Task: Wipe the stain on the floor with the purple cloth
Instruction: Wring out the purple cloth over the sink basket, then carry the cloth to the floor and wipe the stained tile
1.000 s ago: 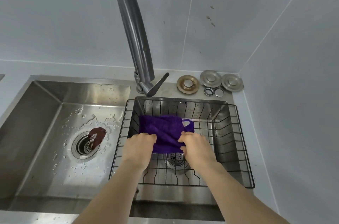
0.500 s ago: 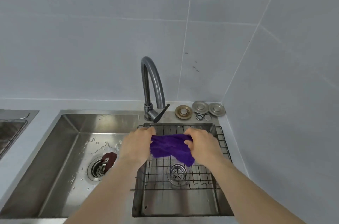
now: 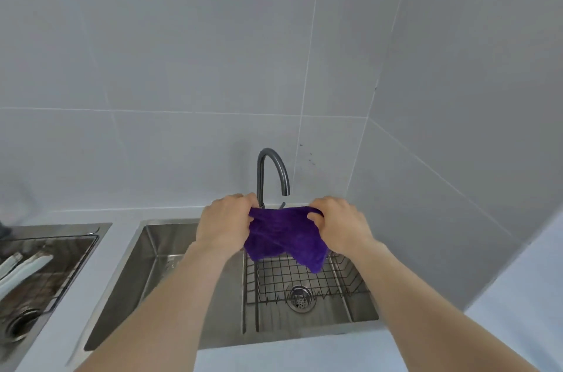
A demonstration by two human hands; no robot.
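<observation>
The purple cloth (image 3: pixel 283 237) hangs in the air above the right basin of the sink, stretched between both hands. My left hand (image 3: pixel 224 222) grips its left upper edge and my right hand (image 3: pixel 341 225) grips its right upper edge. The cloth's lower corner droops toward the black wire basket (image 3: pixel 307 280) in the right basin. No floor and no stain are in view.
A dark curved faucet (image 3: pixel 271 173) rises just behind the cloth. The steel double sink (image 3: pixel 143 274) has a drain strainer (image 3: pixel 300 298) under the basket. A second sink with a wire rack and white utensils (image 3: pixel 30 268) lies at the left. Tiled walls close the back and right.
Both hands lifted the purple cloth out of the wire basket and up in front of the faucet. The view pulled back and tilted up, showing more wall and the second sink at the left.
</observation>
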